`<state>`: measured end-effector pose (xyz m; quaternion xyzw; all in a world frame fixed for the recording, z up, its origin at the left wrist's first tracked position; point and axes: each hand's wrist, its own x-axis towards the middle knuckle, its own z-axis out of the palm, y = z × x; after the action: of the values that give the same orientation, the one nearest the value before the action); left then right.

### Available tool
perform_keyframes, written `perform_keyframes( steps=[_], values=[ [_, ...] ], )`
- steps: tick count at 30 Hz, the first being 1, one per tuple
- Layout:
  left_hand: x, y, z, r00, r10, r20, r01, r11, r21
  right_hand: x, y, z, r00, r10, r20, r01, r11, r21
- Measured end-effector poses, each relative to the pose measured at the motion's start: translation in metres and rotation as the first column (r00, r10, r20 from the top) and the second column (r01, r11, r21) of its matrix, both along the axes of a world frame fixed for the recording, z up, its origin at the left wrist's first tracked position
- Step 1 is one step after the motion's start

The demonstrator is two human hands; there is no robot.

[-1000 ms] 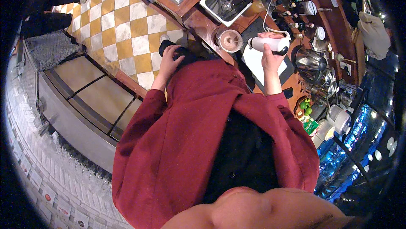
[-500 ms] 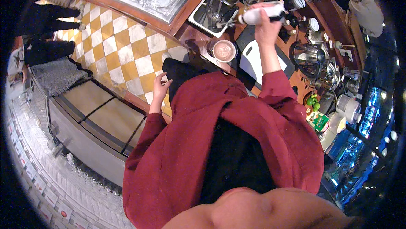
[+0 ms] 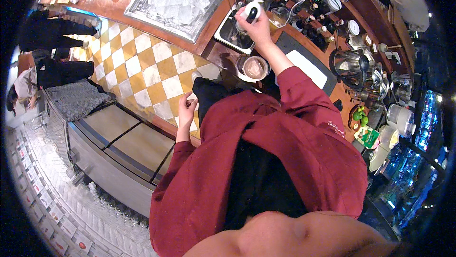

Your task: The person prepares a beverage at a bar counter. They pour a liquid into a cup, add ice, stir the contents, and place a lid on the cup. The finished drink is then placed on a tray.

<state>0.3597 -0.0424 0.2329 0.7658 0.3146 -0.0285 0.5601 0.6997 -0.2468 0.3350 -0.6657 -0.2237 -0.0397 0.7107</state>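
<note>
Yellow-and-white checkered floor (image 3: 152, 75), brown wooden counter (image 3: 97, 0), blue light (image 3: 427, 114) at right

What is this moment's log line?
right hand: gripping white device at white-rimmed bin; left hand: empty, fingers loosely curled; brown drink: near bin

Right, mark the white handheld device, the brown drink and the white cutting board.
White handheld device (image 3: 252, 12): head view, on its body.
Brown drink (image 3: 254, 68): head view, its surface.
White cutting board (image 3: 308, 70): head view, its bare top.
</note>
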Motion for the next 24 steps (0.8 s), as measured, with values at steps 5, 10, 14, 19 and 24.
perform_keyframes(
  steps=[5,10,14,19,24],
  values=[
    [0.064,0.008,0.038,0.965,-0.142,0.219,0.088,0.967,0.237,0.008,0.014,-0.039,1.000,0.023,-0.002,-0.023,0.991,-0.135],
    [0.165,0.000,0.109,0.848,-0.282,0.448,0.168,0.946,0.277,0.006,0.020,-0.043,0.996,0.010,-0.093,-0.027,0.983,-0.179],
    [0.223,0.010,0.135,0.763,-0.454,0.460,0.314,0.882,0.351,0.005,0.030,-0.041,0.987,0.003,-0.164,-0.027,0.990,-0.141],
    [0.250,0.044,0.123,0.740,-0.524,0.422,0.402,0.847,0.347,0.010,0.037,-0.069,0.980,-0.141,-0.141,0.102,0.961,-0.256],
    [0.259,0.083,0.098,0.753,-0.561,0.344,0.482,0.826,0.293,0.017,0.038,-0.091,0.952,-0.251,-0.177,0.179,0.921,-0.346]
  ],
)
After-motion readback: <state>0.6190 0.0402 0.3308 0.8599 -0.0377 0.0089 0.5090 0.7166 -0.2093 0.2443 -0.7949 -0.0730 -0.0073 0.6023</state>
